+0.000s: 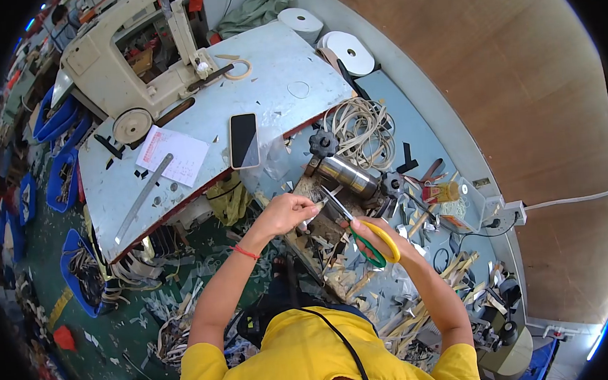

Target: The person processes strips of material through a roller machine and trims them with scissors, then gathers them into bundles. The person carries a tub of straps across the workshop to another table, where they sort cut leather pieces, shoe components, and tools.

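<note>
My right hand grips a pair of scissors with one green and one yellow handle loop. The scissor blades point up and left, toward my left hand. That hand is closed in a pinch, its fingertips just left of the blades. What it pinches is too small to make out; something pale shows at the fingertips. Behind both hands lies a shiny metal cylinder with black knobs. Scraps and offcuts are strewn beneath the hands.
A sewing machine stands on the pale table at upper left. A phone, a written sheet and a steel ruler lie there. Coiled cord sits beyond the cylinder. Blue baskets stand on the green floor.
</note>
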`<state>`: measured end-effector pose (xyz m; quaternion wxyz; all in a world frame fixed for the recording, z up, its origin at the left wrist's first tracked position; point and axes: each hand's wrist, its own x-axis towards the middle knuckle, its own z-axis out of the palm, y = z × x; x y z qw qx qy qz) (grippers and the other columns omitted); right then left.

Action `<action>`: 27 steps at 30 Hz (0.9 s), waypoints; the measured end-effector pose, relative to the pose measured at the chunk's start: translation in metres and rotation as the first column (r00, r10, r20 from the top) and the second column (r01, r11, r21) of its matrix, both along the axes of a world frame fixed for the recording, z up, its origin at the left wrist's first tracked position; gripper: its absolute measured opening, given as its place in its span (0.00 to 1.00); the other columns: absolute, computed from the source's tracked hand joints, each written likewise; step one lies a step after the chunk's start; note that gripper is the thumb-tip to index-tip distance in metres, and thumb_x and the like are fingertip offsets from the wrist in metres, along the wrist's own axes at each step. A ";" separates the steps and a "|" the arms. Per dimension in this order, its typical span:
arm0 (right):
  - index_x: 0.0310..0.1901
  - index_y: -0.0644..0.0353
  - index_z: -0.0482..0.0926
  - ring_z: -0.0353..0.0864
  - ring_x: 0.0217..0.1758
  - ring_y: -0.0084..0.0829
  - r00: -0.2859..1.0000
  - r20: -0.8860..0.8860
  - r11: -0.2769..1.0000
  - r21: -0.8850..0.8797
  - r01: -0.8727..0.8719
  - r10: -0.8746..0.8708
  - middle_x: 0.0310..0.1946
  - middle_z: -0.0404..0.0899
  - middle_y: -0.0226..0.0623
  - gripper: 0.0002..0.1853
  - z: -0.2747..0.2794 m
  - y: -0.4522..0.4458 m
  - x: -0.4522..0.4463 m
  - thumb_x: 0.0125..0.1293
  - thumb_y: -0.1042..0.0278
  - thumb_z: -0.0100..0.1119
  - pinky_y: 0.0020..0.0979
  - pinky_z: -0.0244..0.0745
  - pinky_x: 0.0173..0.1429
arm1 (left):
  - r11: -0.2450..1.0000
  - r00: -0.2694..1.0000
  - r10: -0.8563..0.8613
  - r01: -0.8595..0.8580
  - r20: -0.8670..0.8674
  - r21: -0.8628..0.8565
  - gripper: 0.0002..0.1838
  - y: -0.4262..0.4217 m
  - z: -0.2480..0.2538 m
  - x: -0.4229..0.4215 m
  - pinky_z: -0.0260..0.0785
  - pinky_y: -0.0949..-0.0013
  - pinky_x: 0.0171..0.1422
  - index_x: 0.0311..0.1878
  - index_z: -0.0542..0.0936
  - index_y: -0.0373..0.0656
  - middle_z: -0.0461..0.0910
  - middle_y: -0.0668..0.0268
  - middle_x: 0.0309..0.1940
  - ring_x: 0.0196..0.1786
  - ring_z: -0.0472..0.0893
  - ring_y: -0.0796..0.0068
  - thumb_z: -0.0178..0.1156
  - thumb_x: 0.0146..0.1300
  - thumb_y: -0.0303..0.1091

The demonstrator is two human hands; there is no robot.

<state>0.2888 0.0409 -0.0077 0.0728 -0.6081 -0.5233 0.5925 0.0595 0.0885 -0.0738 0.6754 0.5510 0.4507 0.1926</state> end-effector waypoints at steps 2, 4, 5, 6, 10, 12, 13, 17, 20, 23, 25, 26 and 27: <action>0.41 0.62 0.76 0.66 0.15 0.17 0.992 0.127 1.000 -0.012 -0.018 0.019 0.13 0.65 0.26 0.29 0.012 0.001 -0.009 0.61 0.39 0.48 0.21 0.62 0.20 | 0.986 0.996 0.008 0.008 -0.094 0.166 0.13 -0.002 0.004 0.002 0.65 0.79 0.29 0.34 0.78 0.34 0.75 0.71 0.21 0.25 0.73 0.86 0.57 0.61 0.38; 0.38 0.63 0.76 0.71 0.17 0.25 0.976 0.211 0.987 0.130 -0.090 0.061 0.13 0.68 0.33 0.29 0.011 -0.006 -0.012 0.60 0.39 0.50 0.26 0.65 0.23 | 0.971 0.992 0.019 0.012 -0.127 0.240 0.12 -0.005 0.007 0.002 0.66 0.79 0.32 0.37 0.76 0.34 0.77 0.69 0.25 0.29 0.75 0.84 0.53 0.64 0.35; 0.37 0.64 0.76 0.73 0.18 0.29 0.964 0.255 0.971 0.200 -0.133 0.080 0.13 0.69 0.36 0.29 0.010 -0.012 -0.012 0.59 0.39 0.51 0.29 0.67 0.24 | 0.979 0.997 0.081 -0.078 -0.007 0.187 0.11 -0.008 0.008 0.001 0.66 0.78 0.34 0.41 0.74 0.34 0.77 0.67 0.28 0.30 0.76 0.83 0.52 0.64 0.34; 0.39 0.61 0.75 0.74 0.19 0.39 0.976 0.215 0.899 0.419 -0.124 0.035 0.15 0.72 0.42 0.25 0.005 -0.026 -0.011 0.57 0.43 0.56 0.34 0.67 0.26 | 0.979 0.983 0.152 -0.165 0.107 0.120 0.11 -0.015 0.009 -0.003 0.67 0.78 0.35 0.44 0.72 0.34 0.77 0.66 0.31 0.30 0.77 0.81 0.51 0.64 0.33; 0.48 0.54 0.73 0.75 0.21 0.42 0.902 0.391 0.725 0.673 -0.147 -0.181 0.20 0.75 0.41 0.28 -0.056 -0.118 0.020 0.51 0.44 0.63 0.37 0.69 0.27 | 0.921 0.743 0.388 -0.292 0.545 -0.258 0.14 -0.051 0.012 -0.020 0.70 0.69 0.46 0.53 0.64 0.37 0.75 0.59 0.43 0.39 0.78 0.70 0.46 0.67 0.32; 0.49 0.54 0.74 0.74 0.22 0.43 0.865 0.453 0.765 0.629 -0.140 -0.214 0.25 0.75 0.41 0.28 -0.094 -0.161 0.032 0.50 0.47 0.64 0.38 0.69 0.28 | 0.852 0.635 0.515 -0.306 0.575 -0.425 0.16 -0.063 0.024 -0.025 0.70 0.64 0.49 0.53 0.65 0.38 0.74 0.61 0.39 0.41 0.77 0.69 0.44 0.69 0.38; 0.49 0.56 0.74 0.75 0.24 0.43 0.821 0.535 0.815 0.556 -0.161 -0.202 0.26 0.76 0.42 0.27 -0.111 -0.176 0.041 0.49 0.51 0.65 0.37 0.70 0.30 | 0.842 0.589 0.536 -0.321 0.604 -0.434 0.16 -0.064 0.021 -0.025 0.70 0.64 0.49 0.53 0.65 0.38 0.74 0.62 0.37 0.40 0.77 0.69 0.43 0.69 0.40; 0.48 0.60 0.74 0.77 0.33 0.45 0.660 0.704 0.807 0.534 -0.252 -0.260 0.31 0.76 0.47 0.22 -0.165 -0.185 0.078 0.52 0.61 0.64 0.36 0.71 0.38 | 0.808 0.493 0.587 -0.410 0.642 -0.424 0.17 -0.069 0.017 -0.016 0.68 0.66 0.45 0.46 0.67 0.42 0.71 0.68 0.30 0.37 0.77 0.69 0.37 0.70 0.46; 0.51 0.61 0.73 0.75 0.46 0.45 0.837 0.396 0.788 0.612 0.065 -0.376 0.41 0.76 0.50 0.19 -0.080 -0.130 0.012 0.58 0.65 0.58 0.34 0.68 0.51 | 0.795 0.486 0.598 -0.463 0.638 -0.393 0.16 -0.077 0.022 -0.010 0.67 0.67 0.44 0.45 0.68 0.44 0.71 0.68 0.30 0.38 0.77 0.69 0.36 0.71 0.46; 0.55 0.65 0.68 0.73 0.52 0.34 0.968 -0.155 0.713 0.655 0.251 -0.199 0.47 0.75 0.46 0.22 -0.026 -0.079 -0.082 0.63 0.62 0.52 0.30 0.65 0.56 | 0.773 0.410 0.615 -0.482 0.673 -0.413 0.16 -0.083 0.025 -0.002 0.67 0.69 0.43 0.44 0.67 0.44 0.72 0.68 0.29 0.38 0.77 0.69 0.37 0.70 0.46; 0.49 0.68 0.73 0.73 0.47 0.26 0.837 -0.527 0.860 0.350 0.371 -0.147 0.43 0.75 0.40 0.19 -0.034 -0.062 -0.123 0.65 0.59 0.50 0.27 0.65 0.54 | 0.728 0.297 0.653 -0.498 0.696 -0.471 0.15 -0.090 0.034 -0.005 0.67 0.72 0.41 0.43 0.66 0.44 0.74 0.67 0.28 0.36 0.78 0.69 0.38 0.70 0.46; 0.43 0.67 0.75 0.71 0.44 0.24 0.900 -0.424 0.961 0.195 0.195 -0.097 0.41 0.74 0.37 0.17 -0.039 -0.058 -0.122 0.66 0.58 0.49 0.26 0.65 0.51 | 0.702 0.251 0.660 -0.543 0.708 -0.461 0.15 -0.092 0.030 -0.009 0.69 0.70 0.40 0.41 0.66 0.44 0.74 0.66 0.28 0.34 0.78 0.68 0.38 0.70 0.46; 0.37 0.66 0.77 0.69 0.41 0.22 0.947 -0.320 1.000 0.010 0.017 -0.013 0.39 0.74 0.34 0.17 -0.039 -0.059 -0.120 0.66 0.58 0.48 0.25 0.65 0.48 | 0.681 0.255 0.681 -0.563 0.686 -0.468 0.15 -0.093 0.030 -0.019 0.69 0.69 0.39 0.40 0.66 0.44 0.73 0.66 0.27 0.34 0.78 0.68 0.38 0.70 0.46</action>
